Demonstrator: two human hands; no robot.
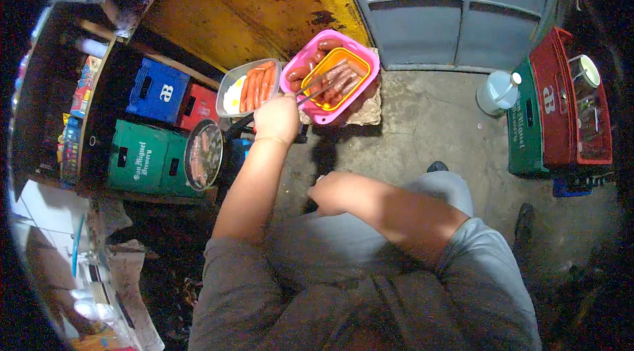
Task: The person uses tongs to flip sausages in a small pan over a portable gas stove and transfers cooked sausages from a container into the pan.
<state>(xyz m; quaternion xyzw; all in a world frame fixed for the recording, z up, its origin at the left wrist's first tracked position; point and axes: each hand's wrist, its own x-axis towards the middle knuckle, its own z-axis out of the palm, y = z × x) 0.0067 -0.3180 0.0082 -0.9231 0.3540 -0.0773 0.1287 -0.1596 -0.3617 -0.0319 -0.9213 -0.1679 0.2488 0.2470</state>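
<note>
My left hand (278, 117) is shut on metal tongs (317, 91), whose arms reach over an orange plastic container (367, 64) of cut sausages (342, 81). I cannot tell whether the tips grip one. That container sits inside a pink plastic basin (371, 49), with plump red sausages (298, 73) beside it. To the left, a clear plastic tub (223, 86) holds long red hotdogs (257, 86) and fried egg (233, 96). A frying pan (187, 163) contains sausages in bubbling oil. My right hand (331, 195) rests near my knee, its fingers mostly hidden.
Blue (157, 88), red (198, 106) and green (148, 158) crates stand at left, beside a shelf of packets (86, 86). A plastic jug (495, 93) and stacked crates (552, 103) holding bottles are at right. A grey metal door (421, 34) rises ahead.
</note>
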